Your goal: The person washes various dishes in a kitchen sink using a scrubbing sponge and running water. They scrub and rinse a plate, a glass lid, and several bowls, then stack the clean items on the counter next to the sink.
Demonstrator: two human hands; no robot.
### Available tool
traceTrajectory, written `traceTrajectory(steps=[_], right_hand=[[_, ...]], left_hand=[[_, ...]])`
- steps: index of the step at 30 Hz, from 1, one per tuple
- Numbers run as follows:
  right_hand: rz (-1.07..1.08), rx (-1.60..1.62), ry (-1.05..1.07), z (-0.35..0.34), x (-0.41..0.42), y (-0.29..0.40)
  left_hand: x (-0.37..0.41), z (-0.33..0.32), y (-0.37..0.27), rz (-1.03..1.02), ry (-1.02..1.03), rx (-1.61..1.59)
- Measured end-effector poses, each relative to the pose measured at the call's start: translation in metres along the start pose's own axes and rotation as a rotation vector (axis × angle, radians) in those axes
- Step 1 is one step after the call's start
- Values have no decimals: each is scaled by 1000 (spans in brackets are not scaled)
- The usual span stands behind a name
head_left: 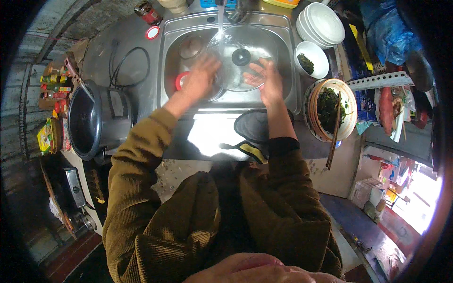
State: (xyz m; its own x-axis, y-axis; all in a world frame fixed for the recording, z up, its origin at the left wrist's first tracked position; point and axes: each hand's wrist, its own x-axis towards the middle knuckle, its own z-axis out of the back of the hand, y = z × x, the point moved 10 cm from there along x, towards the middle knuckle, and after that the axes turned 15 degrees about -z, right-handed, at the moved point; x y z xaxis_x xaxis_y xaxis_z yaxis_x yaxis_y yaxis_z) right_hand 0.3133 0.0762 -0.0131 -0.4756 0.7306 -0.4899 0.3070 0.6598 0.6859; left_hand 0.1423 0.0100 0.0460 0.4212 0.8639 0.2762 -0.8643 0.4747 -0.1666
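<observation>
Over a stainless steel sink [287,93], a round clear glass lid [231,76] with a black knob [241,57] is held tilted. My right hand [270,79] grips its right rim, fingers showing against the glass. Motion blurs my left hand [202,76] at the lid's left edge, so its grip is unclear. A stream of water [221,23] falls from the tap onto the lid's upper left. Partly hidden by my left hand, a red-rimmed round item [181,81] lies in the basin.
A large dark pot [85,120] stands left, beside a looped black cable [148,67]. Stacked white bowls [324,24], a white bowl with greens [320,58] and a bowl of leafy greens with chopsticks [348,120] line the right. A dark cloth [251,125] lies at the counter's front.
</observation>
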Motion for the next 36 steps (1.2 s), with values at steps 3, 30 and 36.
traceTrajectory(steps=[3, 30, 36], right_hand=[[-28, -26, 26, -12, -2, -8], [-84, 105, 222, -44, 10, -2], [30, 209, 223, -48, -12, 6]], left_hand=[[47, 14, 24, 73, -128, 24], [-39, 24, 52, 811, -1156, -1681], [-79, -1, 78, 1020, -1122, -1075]])
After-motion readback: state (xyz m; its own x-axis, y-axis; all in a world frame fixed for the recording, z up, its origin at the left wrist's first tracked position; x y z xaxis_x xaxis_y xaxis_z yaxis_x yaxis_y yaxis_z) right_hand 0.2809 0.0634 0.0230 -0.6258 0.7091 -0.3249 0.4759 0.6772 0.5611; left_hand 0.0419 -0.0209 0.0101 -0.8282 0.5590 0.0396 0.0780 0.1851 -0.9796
